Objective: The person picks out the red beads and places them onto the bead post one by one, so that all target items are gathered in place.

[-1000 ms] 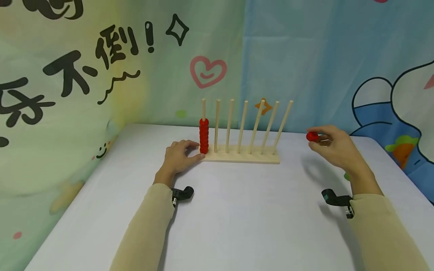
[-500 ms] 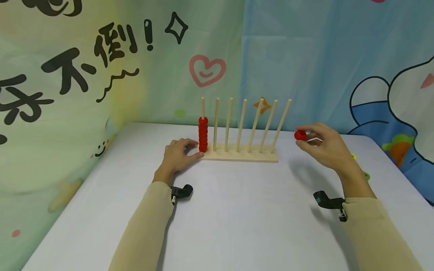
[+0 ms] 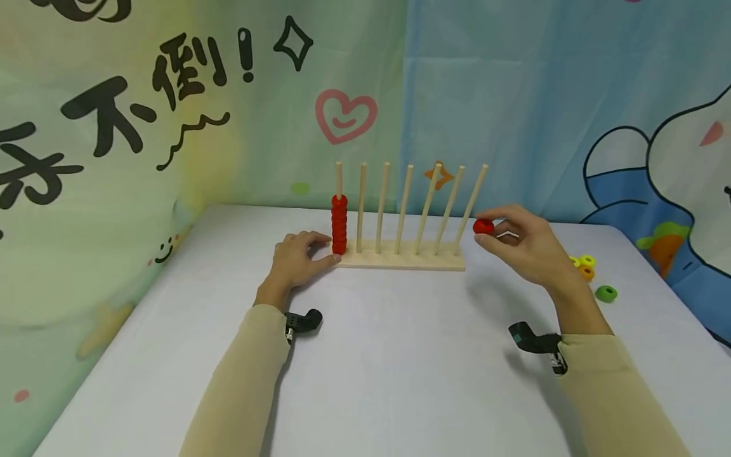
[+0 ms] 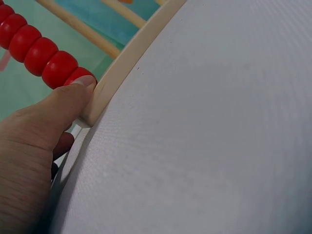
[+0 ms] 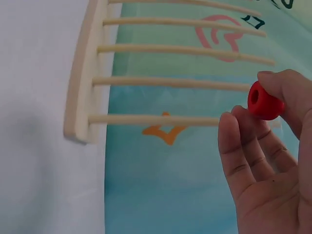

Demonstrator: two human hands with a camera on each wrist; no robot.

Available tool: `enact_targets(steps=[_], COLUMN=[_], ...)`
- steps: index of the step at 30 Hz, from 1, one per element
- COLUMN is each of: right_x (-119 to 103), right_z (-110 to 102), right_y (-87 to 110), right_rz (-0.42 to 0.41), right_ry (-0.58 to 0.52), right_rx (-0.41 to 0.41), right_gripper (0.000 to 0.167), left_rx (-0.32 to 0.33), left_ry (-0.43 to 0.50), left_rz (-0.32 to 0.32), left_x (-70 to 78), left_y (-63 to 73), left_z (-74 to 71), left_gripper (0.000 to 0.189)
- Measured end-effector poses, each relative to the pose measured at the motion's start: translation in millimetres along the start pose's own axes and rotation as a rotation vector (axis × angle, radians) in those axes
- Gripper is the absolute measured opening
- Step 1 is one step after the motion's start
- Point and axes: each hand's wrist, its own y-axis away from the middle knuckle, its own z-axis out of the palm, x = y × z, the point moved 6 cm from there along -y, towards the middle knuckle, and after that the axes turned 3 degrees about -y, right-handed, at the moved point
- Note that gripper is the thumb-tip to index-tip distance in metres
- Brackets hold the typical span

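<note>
A wooden peg stand with several upright pegs stands toward the back of the white table. Its leftmost peg carries a stack of red beads, with bare wood above them. At that end my left hand grips the base; its thumb lies at the front edge beside the lowest bead, and the other fingers are mostly hidden behind. To the right of the stand, my right hand pinches a single red bead above the table. In the right wrist view the bead's hole faces the pegs.
Loose beads lie on the table behind and right of my right wrist: yellow, orange and green. A printed cloth backdrop hangs directly behind the table's far edge.
My right hand has moved left with the red bead, close to the stand's rightmost peg, uncovering the loose beads. The left hand keeps its place on the base.
</note>
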Motion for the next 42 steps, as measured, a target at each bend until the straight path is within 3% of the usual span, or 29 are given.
enact_targets(steps=[12, 23, 34, 42], right_x=[-34, -88, -106, -115], right_z=[30, 63, 92, 101], right_y=[-24.5, -39.6, -53.0, -63.2], right_rz=[-0.093, -0.167, -0.269, -0.318], right_ry=[-0.085, -0.133, -0.217, -0.274], right_rx=[-0.05, -0.088, -0.103, -0.033], right_gripper=[0.037, 0.034, 0.034, 0.046], left_rx=[-0.004, -0.004, -0.008, -0.005], left_ry=[0.011, 0.005, 0.013, 0.01], left_rz=[-0.012, -0.004, -0.014, -0.019], left_x=[-0.2, 2.8, 0.5, 0.5], left_y=[-0.2, -1.0, 2.7, 2.2], left_z=[-0.7, -2.3, 0.3, -1.2], left_gripper=[0.055, 0.057, 0.057, 0.056])
